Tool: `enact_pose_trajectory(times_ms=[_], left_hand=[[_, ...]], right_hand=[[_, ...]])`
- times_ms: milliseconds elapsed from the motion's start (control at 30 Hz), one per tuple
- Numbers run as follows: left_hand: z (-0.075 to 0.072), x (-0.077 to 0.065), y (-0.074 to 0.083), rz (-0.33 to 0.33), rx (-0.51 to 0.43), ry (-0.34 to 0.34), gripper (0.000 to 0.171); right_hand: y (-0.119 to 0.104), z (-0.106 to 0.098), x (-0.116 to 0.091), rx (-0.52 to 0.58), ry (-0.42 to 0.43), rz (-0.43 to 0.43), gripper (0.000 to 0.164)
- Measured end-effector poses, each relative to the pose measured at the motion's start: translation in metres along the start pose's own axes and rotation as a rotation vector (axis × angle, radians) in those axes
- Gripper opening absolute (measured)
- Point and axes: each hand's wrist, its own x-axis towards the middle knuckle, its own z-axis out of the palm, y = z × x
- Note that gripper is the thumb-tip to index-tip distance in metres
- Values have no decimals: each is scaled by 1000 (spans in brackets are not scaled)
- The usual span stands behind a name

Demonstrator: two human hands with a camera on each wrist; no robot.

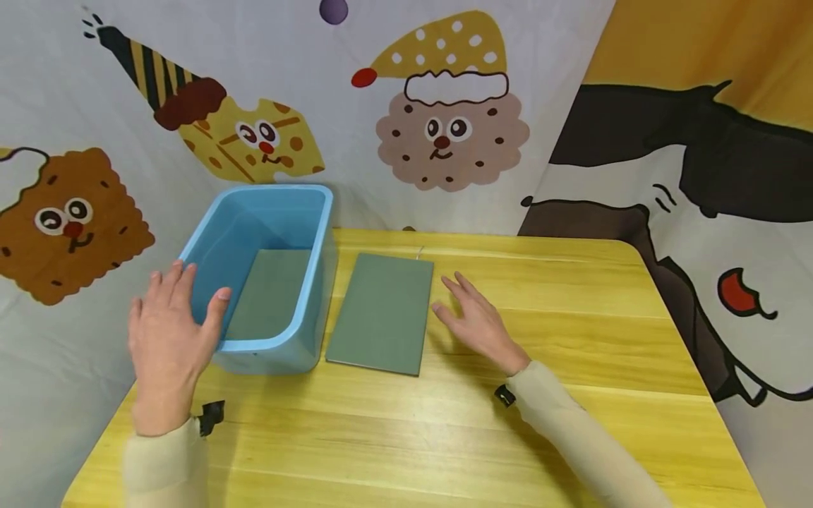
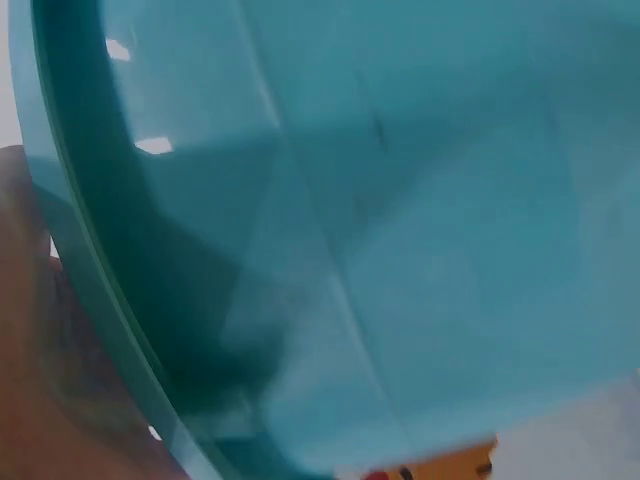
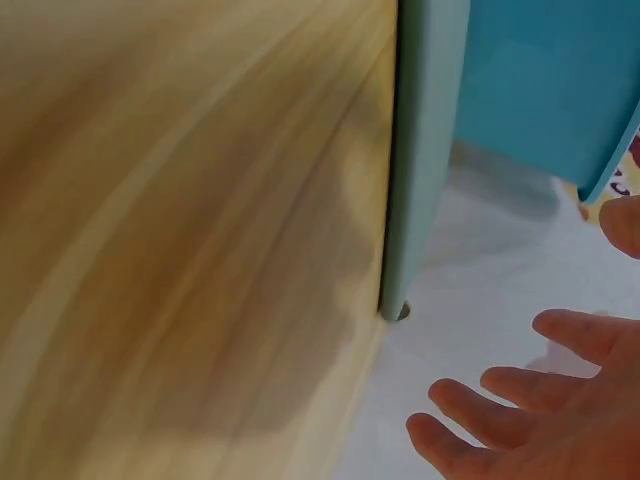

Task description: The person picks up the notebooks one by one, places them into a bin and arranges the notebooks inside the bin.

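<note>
A light blue plastic bin (image 1: pixel 269 360) stands on the left of the table, with a flat grey-green piece (image 1: pixel 277 289) lying inside on its bottom. At the bin's near left corner is my left hand (image 1: pixel 168 331), fingers extended by the rim; in the left wrist view the bin wall (image 2: pixel 430 260) fills most of the picture. A grey-green notebook (image 1: pixel 384 314) lies closed beside the bin, a thin pale ribbon at its far edge. To the right of the notebook my right hand (image 1: pixel 479 324) hovers, fingers loosely spread and holding nothing. The right wrist view shows the notebook's edge (image 3: pixel 425 150).
A yellow wood-grain table (image 1: pixel 571 310) carries everything. Behind it hangs a white cloth (image 1: pixel 356 141) with cartoon cookie and cheese figures, and it also borders the left side. On the right is a cow-print section (image 1: pixel 749 183). Dark wrist mounts (image 1: pixel 211 418) sit at both cuffs.
</note>
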Motion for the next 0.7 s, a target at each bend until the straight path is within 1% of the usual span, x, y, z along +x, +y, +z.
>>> enact_pose_trajectory(times_ms=[67,133,300,433,533,600,700], left_hand=[[3,-2,13,50,-36,34,73],[8,-4,25,115,-71,63,76],[21,-11,55,309,-134,147,85],[32,-14,78,456,-173,226,77],[40,-19,96,552,-208,243,73],[44,-23,108,606,-225,227,71],[53,-28,123,662,-238,192,71]], right_hand=[[7,-3,-3,-23,1,3,68],[12,-6,-6,-39,4,5,68],[20,-10,-14,-66,10,12,69],[27,-13,-19,-80,2,29,69],[31,-15,-22,-89,-1,47,70],[33,-16,-24,-91,-2,55,71],[36,-18,-27,-95,2,59,72]])
